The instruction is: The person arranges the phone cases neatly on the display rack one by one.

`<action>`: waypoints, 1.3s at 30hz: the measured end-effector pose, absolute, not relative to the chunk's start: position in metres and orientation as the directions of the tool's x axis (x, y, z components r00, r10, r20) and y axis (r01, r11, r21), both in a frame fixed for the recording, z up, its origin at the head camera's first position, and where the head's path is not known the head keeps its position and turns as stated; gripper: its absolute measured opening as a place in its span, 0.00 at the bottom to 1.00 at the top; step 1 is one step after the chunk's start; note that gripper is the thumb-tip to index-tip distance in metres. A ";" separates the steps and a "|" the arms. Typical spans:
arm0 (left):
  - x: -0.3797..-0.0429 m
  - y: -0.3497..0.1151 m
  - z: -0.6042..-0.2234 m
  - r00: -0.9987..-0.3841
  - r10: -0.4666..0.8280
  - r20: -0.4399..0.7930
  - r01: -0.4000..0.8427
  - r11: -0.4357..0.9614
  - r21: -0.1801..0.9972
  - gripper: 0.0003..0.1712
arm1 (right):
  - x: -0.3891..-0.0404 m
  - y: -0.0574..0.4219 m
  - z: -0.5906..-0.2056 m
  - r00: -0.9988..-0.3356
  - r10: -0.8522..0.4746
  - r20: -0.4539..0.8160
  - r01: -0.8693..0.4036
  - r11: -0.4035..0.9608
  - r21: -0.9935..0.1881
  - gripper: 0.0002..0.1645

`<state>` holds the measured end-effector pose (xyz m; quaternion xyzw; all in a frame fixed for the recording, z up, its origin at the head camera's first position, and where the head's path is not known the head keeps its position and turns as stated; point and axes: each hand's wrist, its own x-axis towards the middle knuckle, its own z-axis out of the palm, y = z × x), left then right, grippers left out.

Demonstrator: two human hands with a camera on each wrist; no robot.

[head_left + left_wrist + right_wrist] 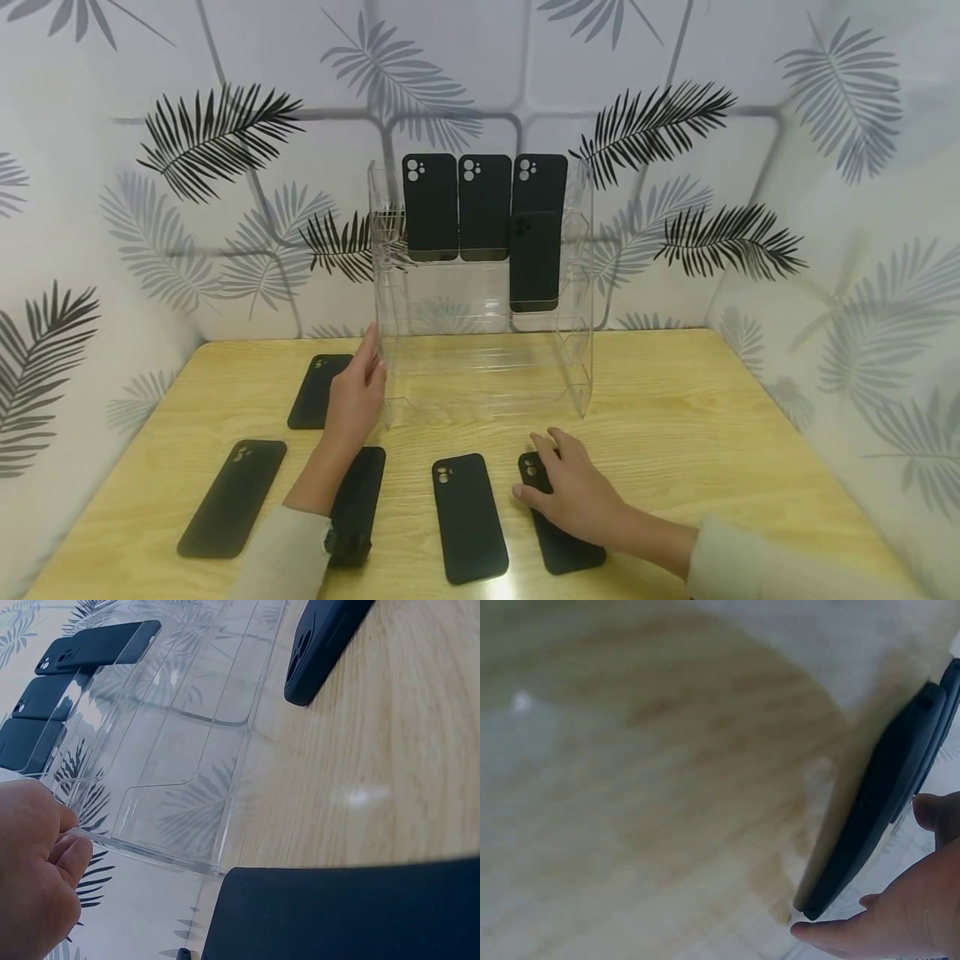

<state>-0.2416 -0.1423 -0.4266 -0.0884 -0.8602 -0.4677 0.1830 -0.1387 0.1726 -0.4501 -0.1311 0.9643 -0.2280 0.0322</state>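
My left hand (356,400) grips the left side edge of a clear plastic tiered display rack (480,362), its fingers curled at that edge in the left wrist view. Over a black phone case (562,550) on the table hovers or rests my right hand (583,496), thumb by the case's left edge and fingers spread beyond its upper end; whether they touch it I cannot tell. On the rack's top tier stand three black phone cases, including the leftmost case (431,208). A further case (534,267) stands one tier lower, at the right.
More black cases lie flat on the wooden table (675,400): a middle case (470,521), a left case (232,500), a case behind the left hand (311,396) and one partly under the left forearm (362,492). Leaf-patterned walls (480,67) stand behind and beside.
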 end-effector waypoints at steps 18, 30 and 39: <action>-0.242 -0.141 -0.427 -0.923 -0.024 0.384 0.313 0.534 0.785 0.37 | -0.124 0.172 -0.452 -0.972 -0.234 -0.025 -0.205 0.894 -0.399 0.51; -0.241 -0.142 -0.426 -0.928 -0.025 0.372 0.298 0.553 0.778 0.38 | -0.125 0.173 -0.453 -0.971 -0.237 0.036 -0.231 0.886 -0.402 0.45; -0.241 -0.141 -0.426 -0.926 -0.023 0.376 0.302 0.550 0.779 0.37 | -0.136 0.171 -0.447 -0.944 -0.282 0.169 -0.324 0.885 -0.333 0.44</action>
